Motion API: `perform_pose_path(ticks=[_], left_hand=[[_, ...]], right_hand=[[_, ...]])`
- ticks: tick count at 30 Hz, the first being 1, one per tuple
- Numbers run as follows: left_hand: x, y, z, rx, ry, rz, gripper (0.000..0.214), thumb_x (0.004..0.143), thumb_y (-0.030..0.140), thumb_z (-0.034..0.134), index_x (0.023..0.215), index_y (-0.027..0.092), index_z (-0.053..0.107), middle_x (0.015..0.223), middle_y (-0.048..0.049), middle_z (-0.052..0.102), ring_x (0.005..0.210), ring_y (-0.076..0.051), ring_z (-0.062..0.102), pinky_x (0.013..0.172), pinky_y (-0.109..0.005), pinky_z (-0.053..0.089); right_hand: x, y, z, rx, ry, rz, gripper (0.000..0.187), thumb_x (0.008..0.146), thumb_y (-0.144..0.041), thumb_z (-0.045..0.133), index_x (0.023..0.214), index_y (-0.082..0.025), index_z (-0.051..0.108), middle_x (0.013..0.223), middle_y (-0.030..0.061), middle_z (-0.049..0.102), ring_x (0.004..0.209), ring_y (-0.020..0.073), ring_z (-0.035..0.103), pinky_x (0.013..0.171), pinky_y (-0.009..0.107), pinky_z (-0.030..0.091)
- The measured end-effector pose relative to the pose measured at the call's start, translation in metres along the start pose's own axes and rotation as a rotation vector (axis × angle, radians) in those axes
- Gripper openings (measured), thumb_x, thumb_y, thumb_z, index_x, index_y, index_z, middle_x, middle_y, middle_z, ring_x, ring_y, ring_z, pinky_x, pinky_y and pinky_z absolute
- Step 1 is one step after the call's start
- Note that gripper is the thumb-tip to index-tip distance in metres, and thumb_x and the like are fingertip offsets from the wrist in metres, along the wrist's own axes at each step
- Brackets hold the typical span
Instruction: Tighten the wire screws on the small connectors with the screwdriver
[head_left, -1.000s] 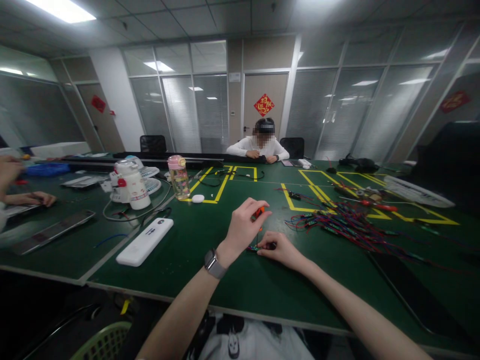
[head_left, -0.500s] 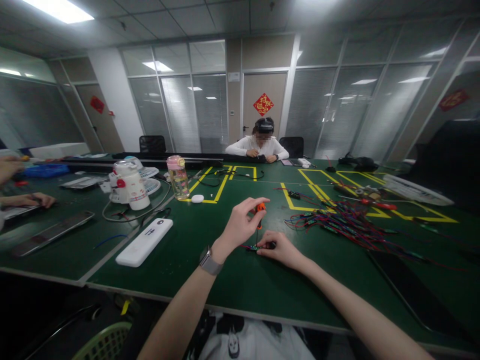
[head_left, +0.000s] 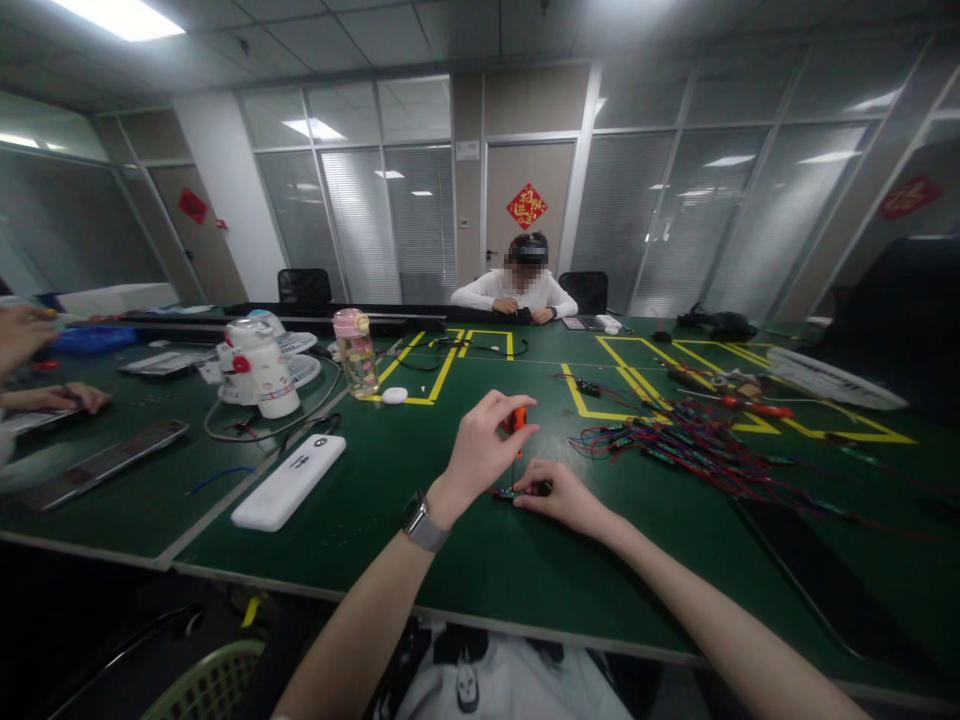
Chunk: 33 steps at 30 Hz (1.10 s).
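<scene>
My left hand [head_left: 486, 446] is closed around the orange handle of a screwdriver [head_left: 519, 419], held upright with its thin shaft pointing down. The shaft meets a small green circuit board [head_left: 505, 494] lying on the green table. My right hand [head_left: 559, 495] pinches the right end of that board between thumb and fingers, pressing it to the tabletop. The fingers hide part of the board, and the screwdriver's tip is too small to make out.
A tangle of red and blue wires with small boards [head_left: 697, 445] lies to the right, above a dark flat panel [head_left: 817, 575]. Leftward are a white power bank [head_left: 291, 484], a pink-lidded bottle [head_left: 355, 355] and a white bottle [head_left: 262, 370]. A co-worker [head_left: 517, 285] sits opposite.
My left thumb and fingers have shifted slightly around the orange handle, and the wrist has turned a little. My right hand and the board stay in place.
</scene>
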<state>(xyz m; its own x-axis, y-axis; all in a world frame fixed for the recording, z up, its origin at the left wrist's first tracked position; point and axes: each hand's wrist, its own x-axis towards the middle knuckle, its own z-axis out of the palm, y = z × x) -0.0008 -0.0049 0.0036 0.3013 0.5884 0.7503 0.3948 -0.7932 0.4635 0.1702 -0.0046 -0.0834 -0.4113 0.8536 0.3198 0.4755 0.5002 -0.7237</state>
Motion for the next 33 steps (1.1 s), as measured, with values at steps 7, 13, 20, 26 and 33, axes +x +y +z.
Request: perform_pose_path(ticks=[7, 13, 20, 26, 33], left_hand=[[-0.0016, 0.0093, -0.0011, -0.075, -0.124, 0.086, 0.032, 0.092, 0.019, 0.048, 0.123, 0.024, 0.054, 0.103, -0.0043, 0.059, 0.086, -0.013, 0.06, 0.074, -0.024, 0.052], [-0.0027, 0.0036, 0.0001, 0.126, -0.032, 0.102, 0.029, 0.086, 0.027, 0.061, 0.115, 0.023, 0.059, 0.096, -0.0029, 0.059, 0.084, -0.015, 0.06, 0.075, -0.027, 0.052], [-0.0025, 0.0052, 0.0024, -0.015, -0.083, 0.118, 0.033, 0.093, 0.019, 0.047, 0.126, 0.023, 0.051, 0.104, -0.004, 0.059, 0.086, -0.012, 0.06, 0.074, -0.023, 0.051], [-0.0036, 0.003, 0.0069, 0.091, -0.002, 0.082, 0.029, 0.085, 0.031, 0.063, 0.113, 0.024, 0.062, 0.088, -0.0009, 0.052, 0.072, -0.011, 0.055, 0.065, -0.022, 0.051], [-0.0023, 0.0073, 0.0059, -0.134, -0.061, 0.091, 0.035, 0.097, 0.02, 0.037, 0.128, 0.023, 0.051, 0.108, -0.0063, 0.059, 0.084, -0.012, 0.062, 0.073, -0.023, 0.053]], right_hand=[[-0.0002, -0.0034, -0.0009, 0.007, -0.009, 0.016, 0.01, 0.071, -0.023, 0.073, 0.079, -0.016, 0.075, 0.074, 0.0026, 0.061, 0.064, 0.0141, 0.054, 0.06, 0.026, 0.043], [-0.0003, -0.0045, -0.0011, -0.012, -0.004, 0.012, 0.011, 0.071, -0.023, 0.073, 0.08, -0.016, 0.075, 0.072, 0.0021, 0.06, 0.065, 0.0144, 0.054, 0.06, 0.026, 0.043], [0.0001, -0.0023, 0.0, -0.018, -0.004, 0.011, 0.009, 0.072, -0.022, 0.073, 0.079, -0.016, 0.074, 0.073, 0.0017, 0.06, 0.065, 0.0141, 0.055, 0.061, 0.025, 0.044], [0.0002, -0.0006, 0.0007, 0.006, -0.005, 0.015, 0.01, 0.071, -0.024, 0.073, 0.078, -0.016, 0.074, 0.073, 0.0023, 0.061, 0.063, 0.0139, 0.054, 0.059, 0.025, 0.043], [-0.0002, -0.0019, -0.0005, 0.018, 0.002, 0.014, 0.011, 0.071, -0.023, 0.073, 0.079, -0.016, 0.074, 0.072, 0.002, 0.06, 0.065, 0.0148, 0.055, 0.061, 0.026, 0.044]])
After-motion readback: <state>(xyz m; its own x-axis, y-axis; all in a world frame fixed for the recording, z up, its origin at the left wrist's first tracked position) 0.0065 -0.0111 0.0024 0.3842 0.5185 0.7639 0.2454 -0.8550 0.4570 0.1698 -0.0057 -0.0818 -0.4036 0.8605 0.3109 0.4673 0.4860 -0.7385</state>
